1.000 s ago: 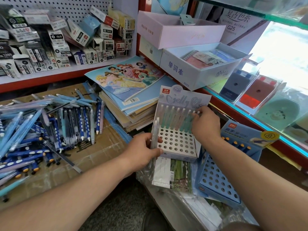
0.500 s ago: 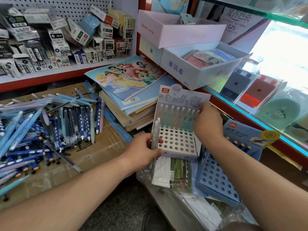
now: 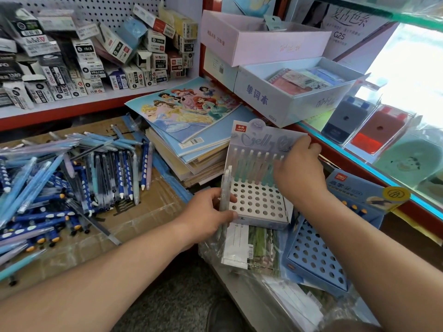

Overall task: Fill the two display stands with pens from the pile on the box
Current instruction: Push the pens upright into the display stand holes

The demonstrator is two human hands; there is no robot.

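Observation:
A pale lilac display stand (image 3: 257,204) with a grid of holes sits at centre, its back row holding several pastel pens (image 3: 251,167). My left hand (image 3: 208,218) grips a few pale pens (image 3: 225,188) upright at the stand's left edge. My right hand (image 3: 298,171) reaches over the back row at the right, fingers on the pens and the stand's backing card. A blue display stand (image 3: 316,257) lies lower right with a few pens in its back row. The pile of blue pens (image 3: 60,183) lies on the cardboard box (image 3: 143,216) at left.
Stacked notebooks (image 3: 189,130) lie behind the lilac stand. White open boxes (image 3: 287,97) sit above on a red-edged shelf. Small stationery cartons (image 3: 91,56) fill the left shelf. Plastic-wrapped packs (image 3: 251,250) lie under the stands. A glass counter (image 3: 395,144) runs along the right.
My right hand has shifted up and to the right along the back row, reaching the backing card's edge. My left hand keeps the same pens beside the stand.

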